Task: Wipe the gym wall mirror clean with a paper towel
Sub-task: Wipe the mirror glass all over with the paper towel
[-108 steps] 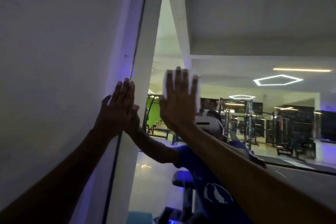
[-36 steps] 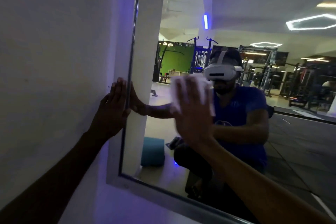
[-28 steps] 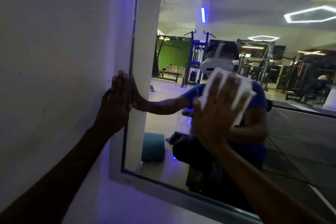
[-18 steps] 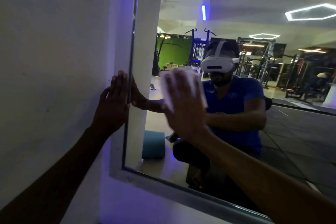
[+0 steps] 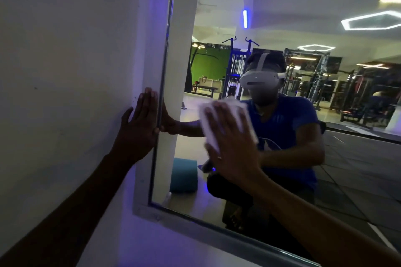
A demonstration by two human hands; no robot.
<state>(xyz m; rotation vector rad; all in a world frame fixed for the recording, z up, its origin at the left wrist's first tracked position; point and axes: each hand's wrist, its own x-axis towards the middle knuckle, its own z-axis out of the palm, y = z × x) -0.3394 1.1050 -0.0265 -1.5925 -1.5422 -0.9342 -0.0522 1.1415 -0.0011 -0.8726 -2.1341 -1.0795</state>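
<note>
My right hand (image 5: 230, 147) lies flat, fingers straight and spread, pressing a white paper towel (image 5: 225, 119) against the gym wall mirror (image 5: 347, 158); nothing is curled round the towel, it is held only by palm pressure. My left hand (image 5: 141, 123) is likewise open, palm flat on the white wall (image 5: 65, 71) with fingertips touching the mirror's left frame edge (image 5: 161, 93), serving as a brace.

The towel sits in the lower-left region of the glass, near the frame. To wipe well here, I judge that even pressure across the whole palm is needed, with overlapping passes, so the sheet does not slip out from under the fingers or bunch at one corner. The strip of glass just beside the left frame, and the bottom edge above the lower frame rail (image 5: 217, 232), likely call for a stroke run parallel to the frame.

Reflected in the glass are a teal roll (image 5: 184, 175) on the floor, a green wall panel (image 5: 206, 63), weight machines (image 5: 236, 71) and hexagonal ceiling lights (image 5: 373, 20). Dim light makes streaks or remaining smears impossible to tell. My bracing left hand borders the strip still to be reached.
</note>
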